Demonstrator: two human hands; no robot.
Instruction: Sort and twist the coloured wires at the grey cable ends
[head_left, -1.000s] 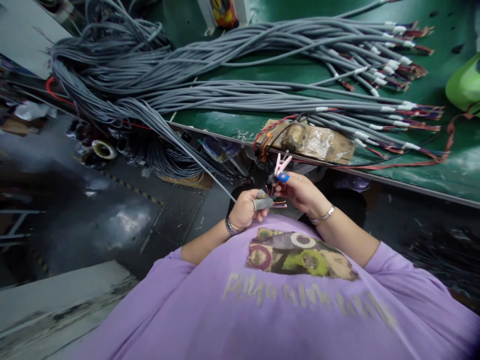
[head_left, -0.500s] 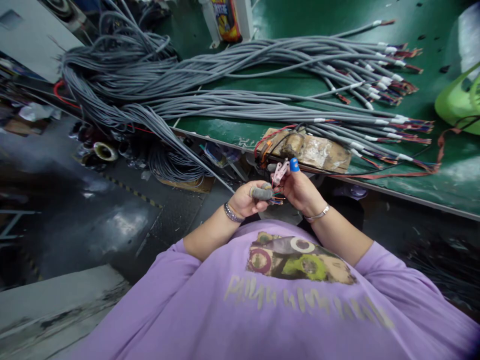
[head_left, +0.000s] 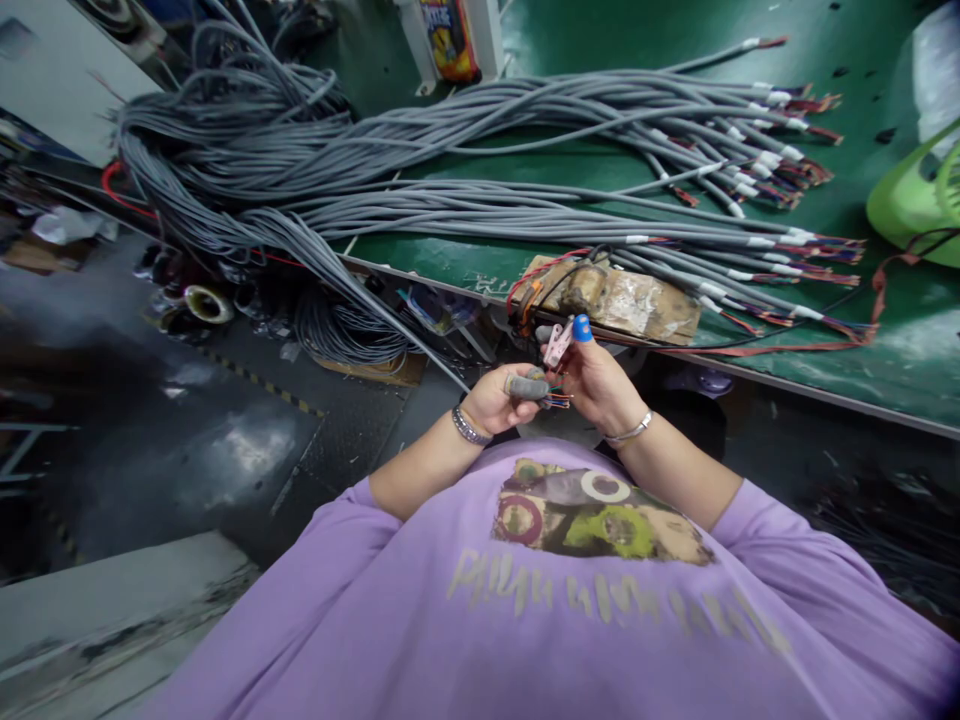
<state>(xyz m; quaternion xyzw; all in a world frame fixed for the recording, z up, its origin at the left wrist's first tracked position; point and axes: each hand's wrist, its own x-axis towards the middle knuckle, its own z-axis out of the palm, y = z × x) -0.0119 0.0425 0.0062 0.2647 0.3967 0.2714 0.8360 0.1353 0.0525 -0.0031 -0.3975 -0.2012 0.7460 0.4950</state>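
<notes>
My left hand [head_left: 504, 398], with grey covers on its fingers, is closed round the end of a grey cable [head_left: 424, 345]. Thin coloured wires [head_left: 556, 400] fan out from the cable end toward my other hand. My right hand [head_left: 600, 385], its thumb capped in blue, is closed at the fingertips around a small pink clip [head_left: 557, 345]. Its lower fingers come close to the wires; whether they pinch one is hidden. Just beyond both hands, a worn wooden block [head_left: 649, 305] sits at the bench edge.
Many grey cables [head_left: 465, 115] with white-banded, stripped ends lie across the green bench [head_left: 630, 40]. A light green basket [head_left: 915, 200] stands at the right. A cable coil [head_left: 352, 330] lies below the bench, near a dark floor. A reddish strap [head_left: 795, 350] runs along the bench edge.
My right hand has shifted slightly left and its blue-capped thumb is closer to the pink clip. My left hand has moved slightly right with the cable end.
</notes>
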